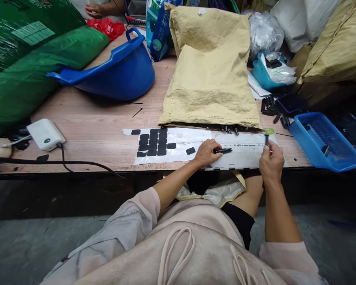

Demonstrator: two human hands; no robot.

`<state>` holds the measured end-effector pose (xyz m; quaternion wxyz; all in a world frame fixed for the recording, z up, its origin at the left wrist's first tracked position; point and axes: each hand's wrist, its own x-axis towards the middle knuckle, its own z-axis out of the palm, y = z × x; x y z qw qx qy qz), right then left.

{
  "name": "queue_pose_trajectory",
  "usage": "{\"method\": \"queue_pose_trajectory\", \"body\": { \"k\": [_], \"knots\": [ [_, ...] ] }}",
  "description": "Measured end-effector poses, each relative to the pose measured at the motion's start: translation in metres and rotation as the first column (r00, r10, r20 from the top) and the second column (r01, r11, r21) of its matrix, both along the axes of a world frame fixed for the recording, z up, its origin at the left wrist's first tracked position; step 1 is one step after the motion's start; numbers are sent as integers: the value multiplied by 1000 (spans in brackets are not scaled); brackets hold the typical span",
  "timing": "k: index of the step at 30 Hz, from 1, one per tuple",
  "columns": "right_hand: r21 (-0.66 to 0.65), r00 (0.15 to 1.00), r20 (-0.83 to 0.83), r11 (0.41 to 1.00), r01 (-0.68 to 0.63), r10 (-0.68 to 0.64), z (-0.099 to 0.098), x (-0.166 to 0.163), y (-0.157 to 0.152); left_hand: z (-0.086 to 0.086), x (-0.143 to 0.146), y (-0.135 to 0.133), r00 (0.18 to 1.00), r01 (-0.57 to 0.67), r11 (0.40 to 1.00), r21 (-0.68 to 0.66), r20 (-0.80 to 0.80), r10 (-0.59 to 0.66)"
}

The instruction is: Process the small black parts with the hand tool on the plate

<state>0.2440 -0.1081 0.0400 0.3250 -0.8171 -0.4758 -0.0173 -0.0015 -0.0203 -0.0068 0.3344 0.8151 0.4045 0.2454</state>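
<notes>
My left hand (206,153) rests on a white backing sheet (184,136) at the table's front edge, fingers closed round a slim black stick-shaped part (224,150) that points right. My right hand (271,160) is closed on a small upright tool with a black shaft and yellow-green top (267,134). On the sheet to the left lie several black square pads (152,141) in a grid, and one loose pad (190,151) sits near my left hand.
A tan sack (210,71) lies behind the sheet, with small black parts (228,128) along its edge. A blue basket (323,140) stands at right, a blue basin (118,69) and green sack (23,59) at left. A white charger (45,134) with cable sits front left. Another person's hand (95,10) shows far back.
</notes>
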Motion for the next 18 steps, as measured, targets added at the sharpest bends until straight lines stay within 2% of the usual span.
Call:
{"method": "queue_pose_trajectory", "body": {
  "k": [3, 6, 9, 13, 18],
  "knots": [
    [60, 974, -66, 975, -213, 217, 7, -35, -20, 1, 1, 0, 1000, -21, 1000, -13, 3, 21],
    [60, 938, -99, 943, -328, 333, 6, -66, -29, 3, 2, 0, 1000, -30, 999, -23, -3, 30],
    [37, 921, -115, 929, -369, 371, 0, -83, -31, 6, 3, -1, 1000, -22, 999, -29, -5, 21],
    [17, 917, -104, 923, -385, 385, -8, -89, -32, 7, 3, -1, 1000, -25, 999, -32, -4, 25],
    [9, 925, -59, 927, -376, 375, -5, -90, -33, 6, 3, -1, 1000, -29, 999, -34, -3, 29]
  ]
}}
